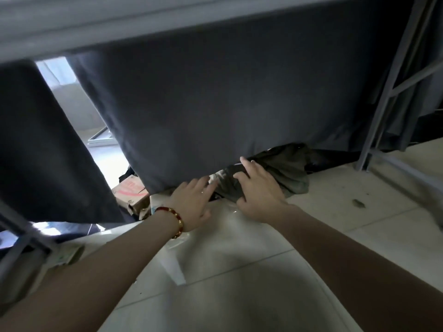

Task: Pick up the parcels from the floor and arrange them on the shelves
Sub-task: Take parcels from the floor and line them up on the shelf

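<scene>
- Dark olive-grey crumpled plastic parcel point(287, 168) lies on the floor, directly under and beyond the right hand point(259, 195). Its far end is tucked beneath the curtain hem.
- Right hand rests on top of the parcel's near end, fingers spread and nearly straight. The thumb sits at the near edge; cannot tell if it hooks under.
- Left hand point(191, 202) is just beside the right, fingers straight and apart. The tips touch the parcel's paler left end and are not wrapped round it.
- Red and gold beaded bracelet point(176, 218) on the left wrist.
- Flat white translucent plastic parcel point(227, 240) lies on the floor beneath both wrists, nearer the body than the dark parcel.
- Large dark grey fabric curtain point(215, 104) hangs straight ahead of both hands. Its hem drapes over the fingertips and covers the parcel's far part.
- Brown cardboard box with red print point(130, 191) is left of the left hand, half behind the curtain.
- Grey metal shelf upright point(388, 92) stands well to the right of the right hand.
- Pale tiled floor point(359, 224) runs under everything.
- Image is motion-blurred and fine detail is unclear.
</scene>
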Motion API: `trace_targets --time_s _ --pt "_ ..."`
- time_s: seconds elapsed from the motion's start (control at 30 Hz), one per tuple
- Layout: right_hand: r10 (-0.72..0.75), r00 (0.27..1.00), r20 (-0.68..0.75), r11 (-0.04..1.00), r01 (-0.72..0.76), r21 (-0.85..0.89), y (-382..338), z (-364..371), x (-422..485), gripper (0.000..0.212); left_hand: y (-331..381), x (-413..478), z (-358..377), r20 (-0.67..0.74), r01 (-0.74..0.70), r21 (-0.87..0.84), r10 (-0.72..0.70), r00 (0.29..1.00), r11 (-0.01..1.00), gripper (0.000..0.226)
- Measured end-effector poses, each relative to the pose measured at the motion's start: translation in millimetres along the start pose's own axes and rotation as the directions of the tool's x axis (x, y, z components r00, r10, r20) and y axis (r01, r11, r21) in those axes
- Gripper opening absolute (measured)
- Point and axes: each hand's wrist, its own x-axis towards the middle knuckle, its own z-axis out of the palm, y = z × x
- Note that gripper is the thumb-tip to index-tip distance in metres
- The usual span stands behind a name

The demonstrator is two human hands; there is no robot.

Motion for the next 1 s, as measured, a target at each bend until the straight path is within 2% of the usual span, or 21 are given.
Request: trace_targets --time_s 0.1,0.17,0.3,0.47,0.6,0.7,0.8,0.9,1.0 --pt "0.040 0.998 0.050 0.998 -0.042 0.036 -3.6 28.6 3.8 0.055 -15.7 -2.8 39.6 0.124 0.207 0.007 -0.206 0.971 0.978 0.080" --pt "0.051 0.996 0.068 0.996 -0.056 0.064 -2.7 44.4 5.1 0.051 -23.6 -5.3 64.4 0.190 0.279 0.042 -0.281 0.941 0.960 0.078" --pt "0.075 0.996 0.054 0.982 -0.083 0.168 -2.6 70.7 1.2 0.063 -37.6 -3.2 105.5 0.289 0.338 0.077 -0.346 0.893 0.938 0.068" --pt "0.111 0.992 0.065 0.966 -0.123 0.227 -1.8 105.7 -7.6 0.050 -56.6 12.3 140.4 0.357 0.363 0.120 -0.382 0.853 0.924 0.072" --pt "0.189 0.982 0.019 0.945 -0.187 0.269 -2.8 118.1 -13.0 0.052 -62.9 33.8 147.8 0.325 0.364 0.165 -0.400 0.857 0.916 0.074" --pt "0.211 0.977 0.029 0.940 -0.211 0.267 -2.2 129.3 -19.0 0.054 -55.0 42.5 157.9 0.350 0.345 0.180 -0.388 0.852 0.921 0.075" --pt "0.271 0.961 0.051 0.919 -0.274 0.284 -4.0 139.6 -17.6 0.054 -58.8 55.0 162.2 0.335 0.390 0.144 -0.416 0.845 0.909 0.076" --pt "0.305 0.951 0.055 0.893 -0.305 0.330 -11.7 146.6 -10.5 0.055 -71.3 71.3 167.3 0.361 0.522 0.054 -0.505 0.784 0.851 0.084" --pt "0.226 0.973 0.056 0.941 -0.232 0.247 -25.0 151.7 -2.2 0.058 -86.4 78.7 180.8 0.447 0.619 0.024 -0.562 0.696 0.785 0.097"
